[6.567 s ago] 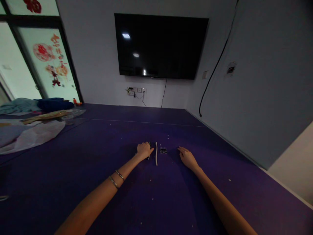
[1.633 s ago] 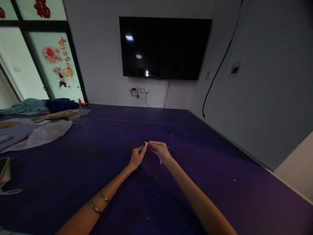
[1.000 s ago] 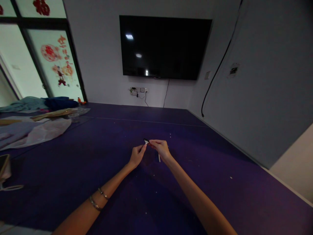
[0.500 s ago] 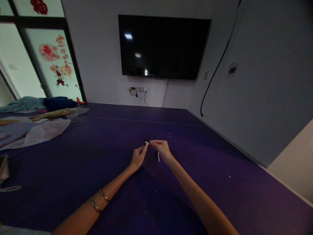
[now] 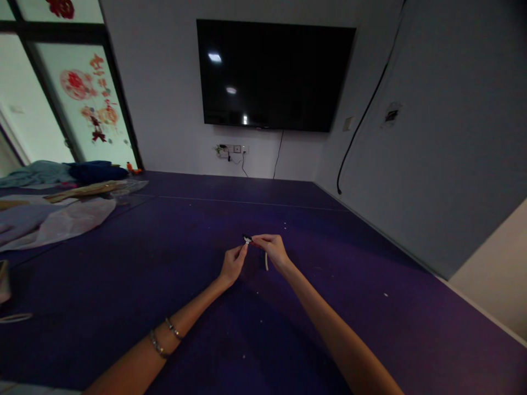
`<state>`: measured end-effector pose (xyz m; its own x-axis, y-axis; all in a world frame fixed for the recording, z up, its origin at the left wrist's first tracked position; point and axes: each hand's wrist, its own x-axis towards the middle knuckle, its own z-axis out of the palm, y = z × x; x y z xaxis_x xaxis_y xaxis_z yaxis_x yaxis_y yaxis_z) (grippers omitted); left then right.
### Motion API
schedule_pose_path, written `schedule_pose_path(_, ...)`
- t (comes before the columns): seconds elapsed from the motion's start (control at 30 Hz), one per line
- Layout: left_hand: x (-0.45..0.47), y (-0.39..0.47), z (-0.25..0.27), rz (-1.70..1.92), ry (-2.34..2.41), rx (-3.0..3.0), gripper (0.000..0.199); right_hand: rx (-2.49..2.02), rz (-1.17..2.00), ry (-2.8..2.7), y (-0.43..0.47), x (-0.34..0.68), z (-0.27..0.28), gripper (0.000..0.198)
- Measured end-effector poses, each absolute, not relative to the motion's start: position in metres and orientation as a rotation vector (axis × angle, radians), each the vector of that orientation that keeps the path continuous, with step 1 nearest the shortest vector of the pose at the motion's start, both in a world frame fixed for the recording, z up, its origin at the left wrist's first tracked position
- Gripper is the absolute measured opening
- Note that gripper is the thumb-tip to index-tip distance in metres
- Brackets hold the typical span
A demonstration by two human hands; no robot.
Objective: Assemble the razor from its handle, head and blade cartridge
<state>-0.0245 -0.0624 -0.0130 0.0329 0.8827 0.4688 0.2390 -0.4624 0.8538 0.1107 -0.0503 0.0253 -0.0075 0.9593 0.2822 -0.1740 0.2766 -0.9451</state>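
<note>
Both my hands meet near the middle of the view, above a dark purple surface [image 5: 177,296]. Between the fingertips is a small black-and-white piece [image 5: 247,239], too small to name by kind. My left hand [image 5: 234,265] pinches its pale lower part with thumb and finger. From the other side, my right hand [image 5: 272,249] is closed on its dark end, the thumb and forefinger pressed together. A short pale strip [image 5: 266,261] shows just below my right hand; whether it joins the piece I cannot tell. Two bracelets circle my left wrist.
A black television [image 5: 275,74] hangs on the far wall, with sockets [image 5: 237,148] and wires below. A black cable [image 5: 364,118] dangles along the right wall. Cloths [image 5: 96,171] and a translucent plastic sheet [image 5: 80,220] lie at left. Small white specks dot the purple surface.
The view has shifted slightly, so the background sits a little higher and further left. My hands keep the same pinch on the small piece.
</note>
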Motion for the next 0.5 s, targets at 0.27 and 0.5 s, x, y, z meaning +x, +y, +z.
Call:
schedule_pose_path(0.27,-0.026,-0.0614,-0.011,1.431,1.147,1.792,0.044,-0.891,0.995,-1.298,-0.0479,0.1142,0.023,0.009)
schedule_pose_path(0.5,-0.0325,-0.0572,-0.0065,1.349,1.097,1.812,0.044,-0.776,1.35,-1.125,-0.0505,0.1142,0.0234,0.016)
